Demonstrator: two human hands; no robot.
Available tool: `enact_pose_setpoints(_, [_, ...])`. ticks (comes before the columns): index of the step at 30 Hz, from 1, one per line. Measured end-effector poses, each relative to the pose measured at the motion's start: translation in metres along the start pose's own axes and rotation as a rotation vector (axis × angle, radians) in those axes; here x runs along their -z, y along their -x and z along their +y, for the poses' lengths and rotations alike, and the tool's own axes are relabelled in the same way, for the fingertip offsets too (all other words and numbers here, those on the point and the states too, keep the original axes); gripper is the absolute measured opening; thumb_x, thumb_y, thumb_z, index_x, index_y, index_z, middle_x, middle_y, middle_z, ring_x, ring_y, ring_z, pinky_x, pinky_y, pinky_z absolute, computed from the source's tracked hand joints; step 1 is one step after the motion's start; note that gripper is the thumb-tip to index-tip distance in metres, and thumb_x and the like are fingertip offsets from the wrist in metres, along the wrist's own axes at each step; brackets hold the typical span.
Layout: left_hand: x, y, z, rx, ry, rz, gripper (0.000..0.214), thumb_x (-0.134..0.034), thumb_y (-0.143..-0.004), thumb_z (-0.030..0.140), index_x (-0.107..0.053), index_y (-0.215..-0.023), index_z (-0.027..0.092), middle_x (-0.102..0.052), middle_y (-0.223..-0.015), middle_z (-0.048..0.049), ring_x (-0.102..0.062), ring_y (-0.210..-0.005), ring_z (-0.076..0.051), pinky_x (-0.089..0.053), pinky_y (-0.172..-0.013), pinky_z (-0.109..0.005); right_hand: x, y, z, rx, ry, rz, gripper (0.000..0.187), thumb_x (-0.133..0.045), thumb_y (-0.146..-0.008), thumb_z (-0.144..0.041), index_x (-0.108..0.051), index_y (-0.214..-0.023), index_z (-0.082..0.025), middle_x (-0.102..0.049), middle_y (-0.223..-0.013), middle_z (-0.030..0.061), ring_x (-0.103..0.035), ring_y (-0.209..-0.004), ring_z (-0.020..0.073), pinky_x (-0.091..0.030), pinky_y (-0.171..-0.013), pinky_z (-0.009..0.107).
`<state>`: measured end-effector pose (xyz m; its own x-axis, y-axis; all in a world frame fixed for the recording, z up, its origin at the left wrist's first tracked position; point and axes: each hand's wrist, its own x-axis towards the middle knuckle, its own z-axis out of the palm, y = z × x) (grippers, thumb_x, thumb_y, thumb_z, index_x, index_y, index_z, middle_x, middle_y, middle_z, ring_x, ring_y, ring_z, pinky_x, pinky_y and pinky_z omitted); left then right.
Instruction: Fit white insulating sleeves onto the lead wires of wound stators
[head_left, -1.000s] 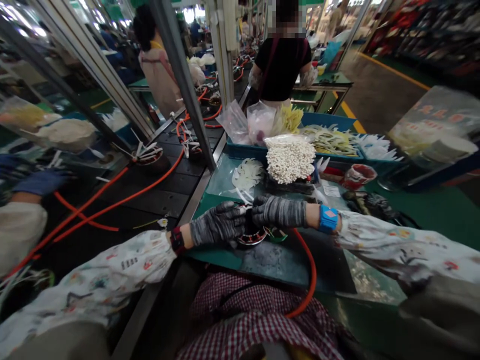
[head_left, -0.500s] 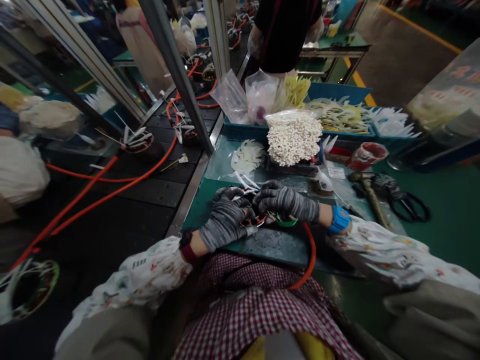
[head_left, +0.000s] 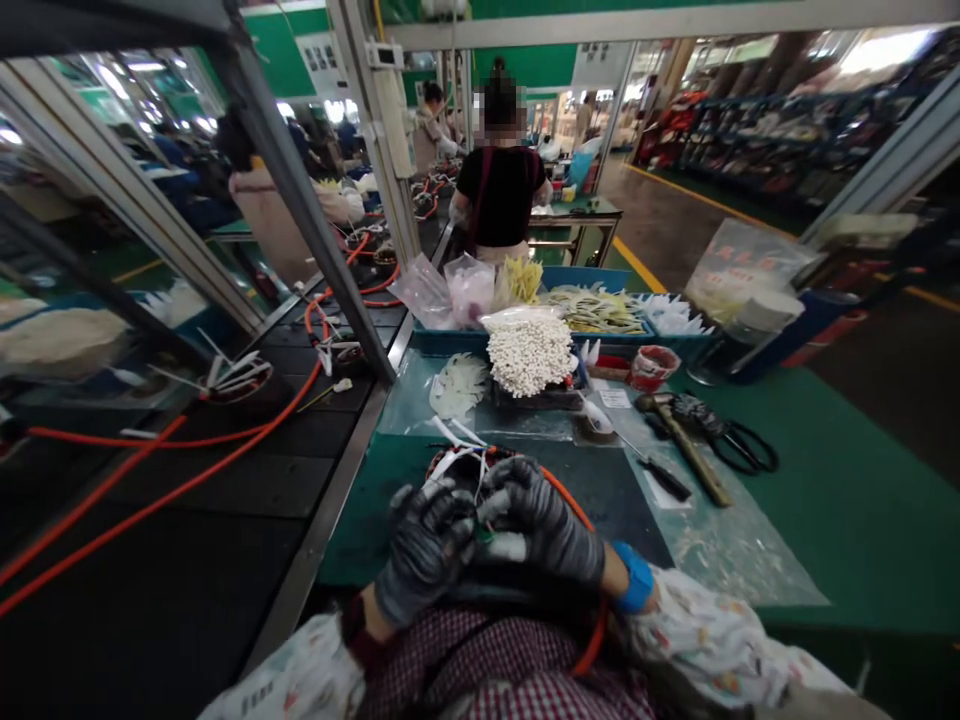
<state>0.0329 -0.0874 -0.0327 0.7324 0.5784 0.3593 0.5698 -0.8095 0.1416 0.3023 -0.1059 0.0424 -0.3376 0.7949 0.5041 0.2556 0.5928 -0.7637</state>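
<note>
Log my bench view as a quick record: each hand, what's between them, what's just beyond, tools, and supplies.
Left hand: left hand in a grey glove, fingers curled
Right hand: right hand in a grey glove, fingers bent toward the left
Between: thin wire; exact grip unclear
Just beyond: white strips
Beside right hand: orange tube
Tools, right: black-handled tool, hammer-like tool, scissors
Supplies, far side: bundle of white-tipped pieces, yellow-green strips in a blue bin
</note>
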Motion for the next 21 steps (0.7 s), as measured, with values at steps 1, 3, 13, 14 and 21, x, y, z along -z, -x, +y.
enact_pose_setpoints(1, [0.008, -0.003, -0.004, -0.022, -0.021, 0.06, 0.037, -0.075, -0.097, 0.036, -0.073, -0.131, 0.051, -0.082, -0.138, 0.0025, -0.064, -0.142, -0.034, -0.024, -0.133, -0.071, -0.008, 0.005, -0.005, -0.039, -0.056, 0.064, 0.018, -0.084, -0.1, -0.041, -0.078, -0.114, -0.032, -0.071, -0.125, 0.0064, -0.07, -0.119, 0.0248, -0.062, -0.107, 0.042])
enact_pose_setpoints(3, [0.027, -0.015, -0.006, -0.092, -0.047, 0.203, 0.033, -0.077, -0.096, 0.042, -0.074, -0.127, 0.049, -0.082, -0.137, 0.0041, -0.063, -0.145, -0.03, -0.019, -0.137, -0.061, -0.022, 0.013, -0.01, -0.097, -0.15, 0.179, 0.021, -0.083, -0.1, -0.04, -0.075, -0.118, -0.032, -0.071, -0.121, 0.0052, -0.072, -0.114, 0.0247, -0.064, -0.103, 0.041])
enact_pose_setpoints(13, [0.064, -0.08, 0.026, -0.004, 0.145, 0.279, 0.019, -0.063, -0.104, 0.028, -0.077, -0.116, 0.031, -0.086, -0.123, 0.0011, -0.073, -0.129, -0.021, -0.035, -0.134, -0.045, -0.024, 0.014, -0.022, -0.232, -0.283, 0.394, 0.025, -0.088, -0.096, -0.035, -0.079, -0.12, -0.033, -0.081, -0.119, 0.0024, -0.077, -0.115, 0.0243, -0.063, -0.11, 0.042])
enact_pose_setpoints(14, [0.062, -0.083, 0.029, 0.015, 0.149, 0.292, 0.017, -0.063, -0.105, 0.027, -0.077, -0.113, 0.03, -0.086, -0.12, 0.0006, -0.074, -0.127, -0.021, -0.039, -0.133, -0.044, -0.021, 0.016, -0.025, -0.255, -0.288, 0.43, 0.021, -0.088, -0.096, -0.036, -0.079, -0.114, -0.032, -0.082, -0.115, 0.0017, -0.077, -0.11, 0.0234, -0.064, -0.106, 0.04])
enact_pose_setpoints(21, [0.081, -0.104, 0.029, 0.035, 0.231, 0.074, 0.049, -0.062, -0.103, 0.027, -0.066, -0.152, 0.025, -0.078, -0.144, -0.0092, -0.069, -0.138, -0.029, -0.049, -0.126, -0.053, -0.002, 0.029, -0.027, -0.593, -0.287, 0.543, 0.029, -0.088, -0.088, -0.053, -0.078, -0.096, -0.027, -0.085, -0.096, 0.005, -0.079, -0.089, 0.0256, -0.068, -0.086, 0.04])
